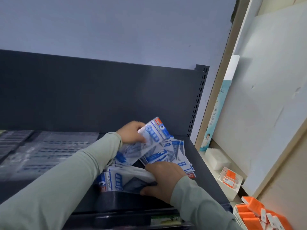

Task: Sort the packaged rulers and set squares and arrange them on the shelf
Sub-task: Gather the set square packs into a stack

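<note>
Several blue-and-white packaged geometry sets [172, 155] lie in a loose heap at the right end of the dark shelf [214, 185]. My left hand [132, 132] grips one packet [153, 134] by its upper edge and holds it tilted above the heap. My right hand [163, 180] grips a stack of packets [123, 180] at the shelf's front, fingers curled round its right end. Clear packaged rulers [49, 151] lie flat in rows on the shelf's left part, blurred.
The dark back panel [99, 97] and a slotted upright [199, 100] close off the shelf at the rear and right. To the right stand white boards [265, 97], a white box [217, 159] and orange-and-white packets [259, 214].
</note>
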Action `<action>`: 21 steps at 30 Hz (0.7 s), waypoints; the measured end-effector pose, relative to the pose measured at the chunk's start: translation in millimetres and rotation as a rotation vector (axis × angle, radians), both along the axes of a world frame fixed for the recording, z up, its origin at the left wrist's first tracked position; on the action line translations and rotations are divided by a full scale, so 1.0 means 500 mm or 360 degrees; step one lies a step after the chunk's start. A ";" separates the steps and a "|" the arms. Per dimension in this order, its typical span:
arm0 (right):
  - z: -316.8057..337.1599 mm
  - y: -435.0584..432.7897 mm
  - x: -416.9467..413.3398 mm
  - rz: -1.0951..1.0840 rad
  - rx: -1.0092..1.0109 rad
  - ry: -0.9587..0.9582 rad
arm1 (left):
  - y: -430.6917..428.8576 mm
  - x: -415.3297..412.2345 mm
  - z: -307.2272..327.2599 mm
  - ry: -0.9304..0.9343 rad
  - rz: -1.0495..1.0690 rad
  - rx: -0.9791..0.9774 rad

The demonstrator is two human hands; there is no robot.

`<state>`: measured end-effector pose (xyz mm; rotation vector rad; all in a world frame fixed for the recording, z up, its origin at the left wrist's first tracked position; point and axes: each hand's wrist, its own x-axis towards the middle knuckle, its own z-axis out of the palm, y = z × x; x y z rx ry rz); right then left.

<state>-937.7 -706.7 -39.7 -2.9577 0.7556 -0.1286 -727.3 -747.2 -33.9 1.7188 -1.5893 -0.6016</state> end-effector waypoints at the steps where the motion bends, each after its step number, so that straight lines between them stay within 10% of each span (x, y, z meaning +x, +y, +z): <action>1: 0.001 -0.003 0.001 -0.0016 0.0015 -0.0007 | 0.009 0.001 0.008 0.0284 0.0034 -0.0064; 9: 0.004 -0.016 0.010 -0.0054 0.0071 0.0004 | 0.043 0.013 0.029 0.1311 0.0216 -0.0149; 17: 0.003 -0.014 0.023 -0.0046 0.0066 0.0042 | 0.046 0.047 -0.021 0.0948 0.0817 -0.0044; 21: 0.003 -0.012 0.021 -0.0032 0.0068 0.0048 | 0.057 0.051 -0.030 -0.0148 0.0947 0.0503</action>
